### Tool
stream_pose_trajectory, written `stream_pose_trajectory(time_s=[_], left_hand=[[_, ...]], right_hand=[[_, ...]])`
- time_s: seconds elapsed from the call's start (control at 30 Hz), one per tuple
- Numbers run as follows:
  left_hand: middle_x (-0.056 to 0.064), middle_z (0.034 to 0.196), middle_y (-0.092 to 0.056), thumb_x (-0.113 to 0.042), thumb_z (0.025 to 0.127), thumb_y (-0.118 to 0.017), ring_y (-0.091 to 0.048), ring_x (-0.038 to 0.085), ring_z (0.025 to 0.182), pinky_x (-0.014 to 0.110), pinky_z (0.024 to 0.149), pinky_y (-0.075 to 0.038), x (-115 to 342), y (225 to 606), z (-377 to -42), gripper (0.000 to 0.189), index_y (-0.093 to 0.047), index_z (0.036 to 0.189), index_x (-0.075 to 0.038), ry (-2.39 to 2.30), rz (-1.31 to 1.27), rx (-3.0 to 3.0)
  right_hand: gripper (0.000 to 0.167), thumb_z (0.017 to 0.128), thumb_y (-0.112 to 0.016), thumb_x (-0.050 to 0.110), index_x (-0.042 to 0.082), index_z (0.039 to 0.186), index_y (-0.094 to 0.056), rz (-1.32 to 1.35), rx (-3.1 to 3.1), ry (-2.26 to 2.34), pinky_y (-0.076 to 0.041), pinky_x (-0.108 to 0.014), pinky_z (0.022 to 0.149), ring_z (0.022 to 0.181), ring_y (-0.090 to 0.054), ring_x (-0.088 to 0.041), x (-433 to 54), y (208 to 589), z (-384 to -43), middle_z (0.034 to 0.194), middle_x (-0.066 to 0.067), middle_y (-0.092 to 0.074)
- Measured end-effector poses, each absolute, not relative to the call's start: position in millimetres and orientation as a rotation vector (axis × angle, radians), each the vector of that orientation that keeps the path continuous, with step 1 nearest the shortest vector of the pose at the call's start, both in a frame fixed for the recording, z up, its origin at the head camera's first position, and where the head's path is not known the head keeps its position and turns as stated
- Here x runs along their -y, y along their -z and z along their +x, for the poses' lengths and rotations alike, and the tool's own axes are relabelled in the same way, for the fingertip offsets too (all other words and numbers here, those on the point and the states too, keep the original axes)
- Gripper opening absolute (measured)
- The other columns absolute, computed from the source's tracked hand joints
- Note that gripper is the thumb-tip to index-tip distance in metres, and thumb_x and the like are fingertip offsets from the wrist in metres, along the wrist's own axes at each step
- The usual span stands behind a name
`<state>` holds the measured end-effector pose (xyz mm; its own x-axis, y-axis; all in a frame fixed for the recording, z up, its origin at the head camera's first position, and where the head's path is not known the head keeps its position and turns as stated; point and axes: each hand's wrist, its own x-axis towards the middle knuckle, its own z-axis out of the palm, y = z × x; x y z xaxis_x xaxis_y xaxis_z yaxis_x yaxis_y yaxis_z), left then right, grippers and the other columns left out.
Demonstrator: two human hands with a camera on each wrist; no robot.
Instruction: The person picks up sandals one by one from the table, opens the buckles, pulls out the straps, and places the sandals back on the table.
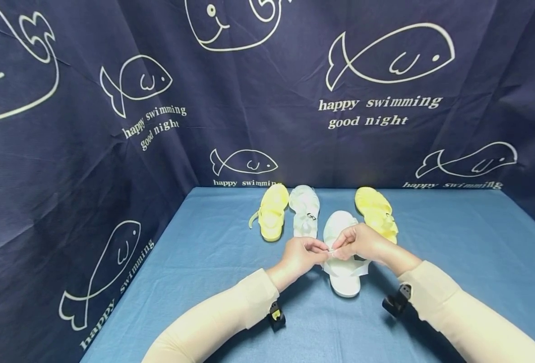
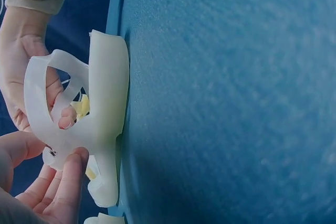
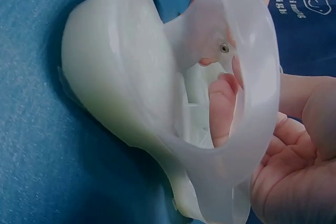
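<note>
A white sandal (image 1: 345,285) lies sole down on the blue table, its heel end toward me. My left hand (image 1: 300,258) pinches the strap on its left side, thumb and fingers close to a small metal stud, as the left wrist view shows. From the other side my right hand (image 1: 361,243) reaches over the sandal and pinches the strap at the same spot. Through the strap's opening one right fingertip (image 3: 223,106) shows in the right wrist view. The fingertips of both hands nearly meet, and they hide part of the fastening.
Behind the white sandal stands another pale sandal (image 1: 304,201) with a dark buckle. Yellow sandals lie on either side, one at the left (image 1: 273,222) with its strap hanging loose, one at the right (image 1: 372,204). A dark blue fish-print curtain (image 1: 294,136) hangs behind the table.
</note>
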<state>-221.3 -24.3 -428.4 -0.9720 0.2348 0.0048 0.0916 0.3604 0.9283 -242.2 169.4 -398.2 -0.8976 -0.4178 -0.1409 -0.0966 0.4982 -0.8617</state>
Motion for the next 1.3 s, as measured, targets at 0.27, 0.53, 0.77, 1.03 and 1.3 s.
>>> stream_pose_trajectory(time_s=[0.27, 0.53, 0.77, 1.03, 1.3], left_hand=[[0.007, 0.079, -0.075, -0.01, 0.082, -0.076, -0.066, 0.005, 0.062, 0.024, 0.062, -0.057, 24, 429, -220, 0.011, -0.075, 0.091, -0.003, -1.754, 0.298, -2.399], [0.015, 0.081, -0.074, -0.006, 0.082, -0.076, -0.07, 0.013, 0.066, 0.029, 0.066, -0.06, 24, 432, -219, 0.013, -0.074, 0.092, 0.002, -1.902, 0.251, -2.28], [0.014, 0.083, -0.075, -0.004, 0.082, -0.075, -0.073, 0.019, 0.073, 0.03, 0.07, -0.06, 27, 436, -219, 0.013, -0.074, 0.092, 0.003, -1.924, 0.186, -2.208], [0.014, 0.082, -0.074, -0.005, 0.082, -0.075, -0.072, 0.017, 0.073, 0.029, 0.07, -0.06, 26, 434, -218, 0.012, -0.073, 0.092, 0.002, -1.914, 0.194, -2.221], [0.015, 0.083, -0.074, -0.005, 0.082, -0.075, -0.073, 0.019, 0.075, 0.03, 0.072, -0.06, 25, 435, -218, 0.014, -0.073, 0.093, 0.003, -1.936, 0.195, -2.226]], right_hand=[[0.023, 0.081, -0.076, 0.005, -0.011, 0.097, -0.069, -0.471, -2.321, 1.395, -0.056, -0.029, 0.067, 0.069, -0.067, -0.013, -174, 397, -244, 0.077, -0.007, -0.072], [0.023, 0.08, -0.079, 0.011, -0.005, 0.095, -0.073, -0.416, -2.417, 1.363, -0.054, -0.028, 0.066, 0.07, -0.063, -0.01, -173, 403, -241, 0.077, -0.005, -0.073], [0.018, 0.082, -0.078, 0.016, 0.001, 0.091, -0.076, -0.361, -2.515, 1.291, -0.051, -0.027, 0.065, 0.071, -0.062, -0.012, -173, 410, -233, 0.076, -0.006, -0.073], [0.017, 0.08, -0.079, 0.013, 0.001, 0.093, -0.075, -0.369, -2.567, 1.27, -0.052, -0.028, 0.068, 0.076, -0.062, -0.011, -177, 400, -234, 0.085, -0.008, -0.075], [0.02, 0.079, -0.08, 0.012, 0.0, 0.094, -0.074, -0.338, -2.571, 1.265, -0.052, -0.029, 0.068, 0.074, -0.06, -0.012, -180, 398, -234, 0.083, -0.008, -0.073]])
